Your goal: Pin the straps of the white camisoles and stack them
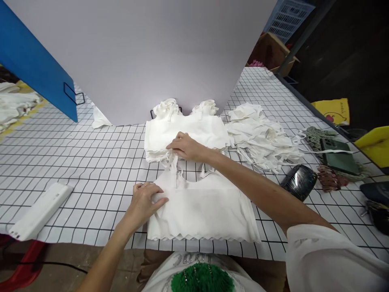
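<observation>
A white crop top (206, 213) with thin straps lies flat on the table in front of me. My left hand (147, 202) rests on its upper left corner, thumb apart from the fingers and lying on the cloth. My right hand (185, 147) reaches across, thumb and fingers pinched together on a shoulder strap (173, 164) of this top. Just beyond is a neat stack of similar white tops (185, 129), straps bunched at its far edge; my right hand is over the stack's near edge.
Loose white fabric strips (264, 138) lie in a heap to the right. Nearby are a black shiny mouse-shaped object (299, 181) and a dark green phone (336, 156). A white elongated device (41, 211) lies left. A large pale panel (158, 56) and a blue board (36, 56) stand behind.
</observation>
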A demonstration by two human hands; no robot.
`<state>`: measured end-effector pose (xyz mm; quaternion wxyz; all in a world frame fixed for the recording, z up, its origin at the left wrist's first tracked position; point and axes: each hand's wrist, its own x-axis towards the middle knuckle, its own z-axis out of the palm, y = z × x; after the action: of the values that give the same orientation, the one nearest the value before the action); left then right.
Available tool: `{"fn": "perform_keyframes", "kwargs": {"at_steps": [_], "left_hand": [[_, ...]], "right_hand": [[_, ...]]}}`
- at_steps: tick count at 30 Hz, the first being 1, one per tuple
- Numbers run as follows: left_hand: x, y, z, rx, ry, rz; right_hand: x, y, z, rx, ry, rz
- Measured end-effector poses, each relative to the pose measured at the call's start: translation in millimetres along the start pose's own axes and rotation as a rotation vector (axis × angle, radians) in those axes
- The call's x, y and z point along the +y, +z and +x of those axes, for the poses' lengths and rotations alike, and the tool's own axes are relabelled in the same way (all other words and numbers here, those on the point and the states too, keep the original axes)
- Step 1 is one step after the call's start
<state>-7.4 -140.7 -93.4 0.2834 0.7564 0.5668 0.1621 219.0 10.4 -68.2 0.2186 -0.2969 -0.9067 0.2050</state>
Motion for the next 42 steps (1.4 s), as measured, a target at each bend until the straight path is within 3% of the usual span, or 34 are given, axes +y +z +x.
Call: {"fn": "perform_keyframes", "kwargs": {"at_steps": [4, 7, 9, 12, 15, 21, 28, 30, 33, 36, 38, 42], "left_hand": [[-2.9, -4.6, -8.4, 0.221, -0.023, -0.001], [-7.0, -11.3, -27.4, 0.348, -0.055, -0.08], [-11.0, -12.2, -43.0, 0.367, -0.123, -0.126], [-16.7, -5.8, -60.8, 0.299, -0.283, -0.154], [-17.4, 3.8, -65.3, 0.254, -0.342, -0.112], [-9.0, 11.4, -59.2, 0.301, -0.335, -0.111], [-4.4, 13.8, -59.0, 0.293, -0.281, -0.108], [-0.6, 15.9, -58.0, 0.382, -0.198, 0.001], [6.8, 21.4, -57.4, 0.539, 0.061, 0.113], [9.3, 27.5, -59.3, 0.469, 0.299, 0.109], [6.6, 30.2, -61.4, 0.435, 0.316, 0.085], [-2.2, 32.7, -64.3, 0.473, 0.229, 0.064]], "right_hand": [[-9.1, -10.1, -38.1, 0.29, 0.167, 0.201], [-23.6, -27.1, -104.2, 0.442, 0.283, 0.036], [-37.5, -35.2, -158.2, 0.487, 0.388, -0.132], [-64.4, -31.1, -228.6, 0.495, 0.581, -0.269], [-89.8, -7.7, -262.6, 0.441, 0.714, -0.338], [-106.2, 36.5, -252.3, 0.389, 0.765, -0.54], [-91.8, 36.1, -264.4, 0.464, 0.807, -0.583], [-94.9, 36.0, -265.2, 0.469, 0.795, -0.635], [-110.3, 40.7, -256.8, 0.486, 0.628, -0.677], [-123.9, 45.5, -248.8, 0.445, 0.492, -0.684], [-124.8, 45.5, -249.4, 0.448, 0.549, -0.685], [-113.4, 42.6, -255.9, 0.451, 0.743, -0.664]]}}
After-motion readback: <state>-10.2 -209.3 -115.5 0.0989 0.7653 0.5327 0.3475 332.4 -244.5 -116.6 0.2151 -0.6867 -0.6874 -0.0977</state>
